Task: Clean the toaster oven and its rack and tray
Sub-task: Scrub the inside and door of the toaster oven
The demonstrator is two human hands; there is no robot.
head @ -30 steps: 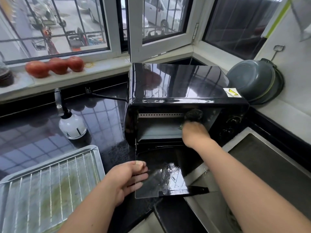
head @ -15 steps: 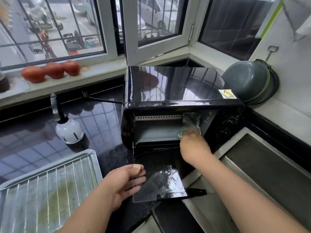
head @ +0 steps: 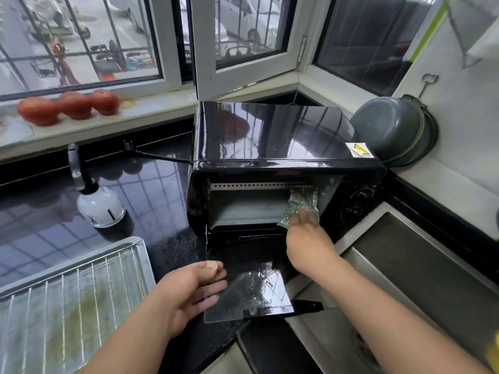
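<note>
Since a second ago the right hand (head: 307,238) has drawn back a little from the right inner wall of the toaster oven (head: 270,147), so the green scouring pad (head: 301,205) it presses there now shows above the fingers, where before the hand covered a dark wad higher up. Its fingers lie fairly straight against the pad; whether the thumb pinches it cannot be told. The left hand (head: 189,290) has kept its place at the left edge of the lowered glass door (head: 243,290), thumb on top and fingers curled underneath, holding the door level.

The oven stands toward the back right corner of the black worktop (head: 48,233), its open mouth facing the front edge, its cord (head: 156,155) trailing left along the back. The wire rack (head: 75,306) lies in the metal tray (head: 135,247) at the front left corner of the worktop, well apart from the oven, with greenish smears under the wires. A white spray bottle (head: 100,206) stands between the tray and the back edge. To the right of the oven, the steel sink (head: 405,265) is sunk into the worktop. Grey basins (head: 394,128) lean at the wall behind the oven. Three tomatoes (head: 70,105) sit on the window sill (head: 162,106).
</note>
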